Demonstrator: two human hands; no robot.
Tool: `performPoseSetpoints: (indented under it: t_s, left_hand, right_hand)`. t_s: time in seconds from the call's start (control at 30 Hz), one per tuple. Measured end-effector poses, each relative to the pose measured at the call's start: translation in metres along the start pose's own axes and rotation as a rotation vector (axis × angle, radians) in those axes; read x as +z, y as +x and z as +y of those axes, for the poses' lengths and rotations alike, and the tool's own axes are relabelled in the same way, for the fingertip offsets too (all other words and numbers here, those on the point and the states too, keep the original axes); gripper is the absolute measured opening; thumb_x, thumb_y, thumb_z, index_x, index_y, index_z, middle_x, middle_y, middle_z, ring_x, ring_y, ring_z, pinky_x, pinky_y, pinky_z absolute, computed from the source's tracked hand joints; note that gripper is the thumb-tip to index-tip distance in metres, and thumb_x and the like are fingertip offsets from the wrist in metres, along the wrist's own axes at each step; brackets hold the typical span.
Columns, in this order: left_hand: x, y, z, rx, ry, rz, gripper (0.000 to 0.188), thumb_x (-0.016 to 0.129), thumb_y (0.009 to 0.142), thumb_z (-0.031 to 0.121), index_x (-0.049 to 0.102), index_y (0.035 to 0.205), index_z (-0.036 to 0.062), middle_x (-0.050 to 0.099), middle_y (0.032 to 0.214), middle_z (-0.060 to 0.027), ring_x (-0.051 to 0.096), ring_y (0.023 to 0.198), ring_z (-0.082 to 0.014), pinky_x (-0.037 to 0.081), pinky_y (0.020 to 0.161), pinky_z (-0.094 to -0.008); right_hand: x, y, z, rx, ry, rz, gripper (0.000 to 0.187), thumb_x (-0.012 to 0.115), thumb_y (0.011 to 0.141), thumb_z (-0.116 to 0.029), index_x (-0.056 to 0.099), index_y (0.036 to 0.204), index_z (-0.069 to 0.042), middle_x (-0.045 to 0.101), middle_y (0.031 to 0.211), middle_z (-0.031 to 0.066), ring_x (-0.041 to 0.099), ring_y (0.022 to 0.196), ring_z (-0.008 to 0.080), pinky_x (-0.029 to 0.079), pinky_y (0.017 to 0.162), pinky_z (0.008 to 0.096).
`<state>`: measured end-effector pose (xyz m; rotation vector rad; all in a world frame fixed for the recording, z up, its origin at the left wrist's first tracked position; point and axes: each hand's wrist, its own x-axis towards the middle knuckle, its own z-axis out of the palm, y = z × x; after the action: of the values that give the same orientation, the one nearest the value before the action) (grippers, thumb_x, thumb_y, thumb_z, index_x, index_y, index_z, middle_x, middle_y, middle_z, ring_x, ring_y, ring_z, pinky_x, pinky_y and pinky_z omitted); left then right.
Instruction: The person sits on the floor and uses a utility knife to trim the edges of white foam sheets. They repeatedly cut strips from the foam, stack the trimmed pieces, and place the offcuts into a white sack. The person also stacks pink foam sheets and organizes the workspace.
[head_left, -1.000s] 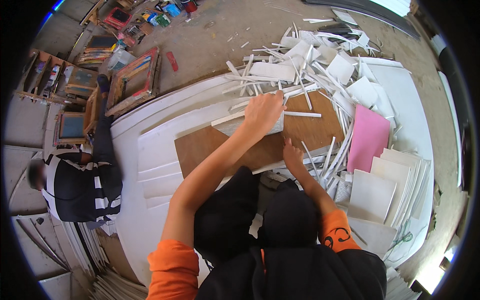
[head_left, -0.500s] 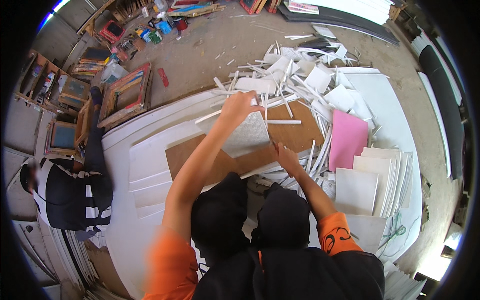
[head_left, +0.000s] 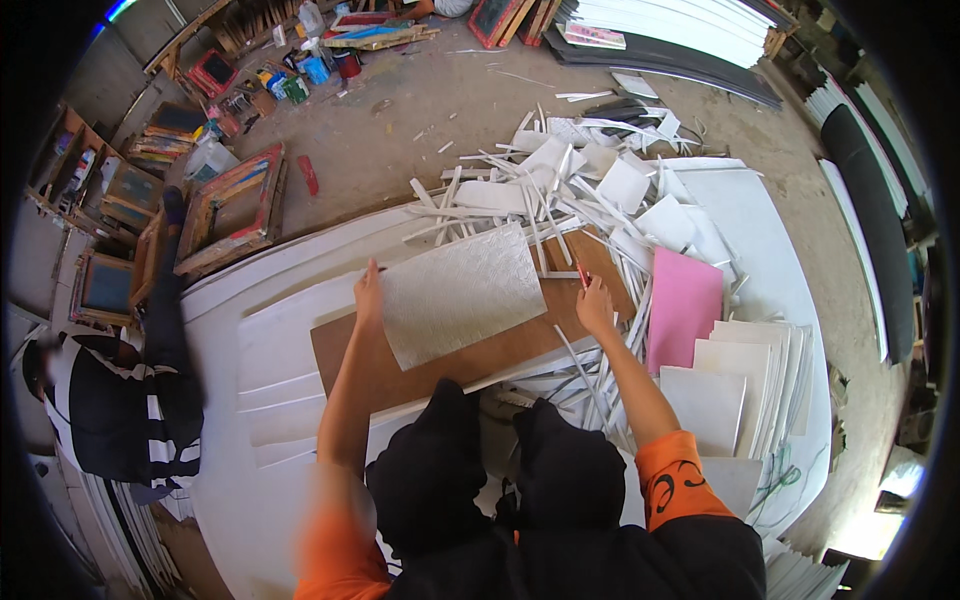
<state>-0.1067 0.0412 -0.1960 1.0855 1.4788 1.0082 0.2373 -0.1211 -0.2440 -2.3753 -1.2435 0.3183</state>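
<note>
A silvery, embossed-looking rectangular sheet (head_left: 465, 297) lies at a slant on a brown board (head_left: 345, 350). My left hand (head_left: 368, 295) grips the sheet's left edge, its thumb side up against the rim. To the right of the sheet, my right hand (head_left: 595, 308) is closed around a slim red cutter knife (head_left: 582, 276), held above the brown board and apart from the sheet. The blade is too small to make out. A thin white strip (head_left: 573, 345) lies across the board's near right edge.
White offcuts (head_left: 560, 165) heap up beyond the board. A pink sheet (head_left: 685, 308) and a fanned stack of white panels (head_left: 705, 400) lie at right. Large white sheets (head_left: 240, 430) spread left. A person (head_left: 125, 400) sits far left, near wooden frames (head_left: 235, 210).
My left hand has come down leftward from the sheet's far side to its left edge. The sheet has turned and lies flatter. My right hand has moved slightly away from it.
</note>
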Motion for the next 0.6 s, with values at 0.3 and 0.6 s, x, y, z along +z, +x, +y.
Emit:
performPoseSetpoints:
  t_s: [0.3,0.6]
  left_hand:
    - [0.008,0.0,-0.041,-0.26,-0.186,-0.041,0.053,0.031,0.087,0.045,0.058,0.086,-0.0007,0.056,0.077,-0.0079,0.052,0.071,-0.0171,0.041,0.07,-0.0295]
    - [0.022,-0.05,0.065,0.435,-0.338,-0.17,0.048,0.024,0.091,0.034,0.052,0.071,-0.0003,0.057,0.07,-0.0124,0.052,0.065,-0.018,0.041,0.063,-0.0307]
  right_hand:
    - [0.024,-0.01,-0.012,-0.044,-0.036,0.23,0.039,0.054,0.078,-0.017,0.04,0.111,-0.001,0.041,0.102,0.0214,0.039,0.098,0.0383,0.036,0.081,0.0459]
    - [-0.106,-0.004,-0.057,0.376,1.38,-0.724,0.078,0.035,0.077,-0.063,0.023,0.129,-0.006,0.023,0.132,0.0194,0.028,0.118,0.0398,0.025,0.092,0.0549]
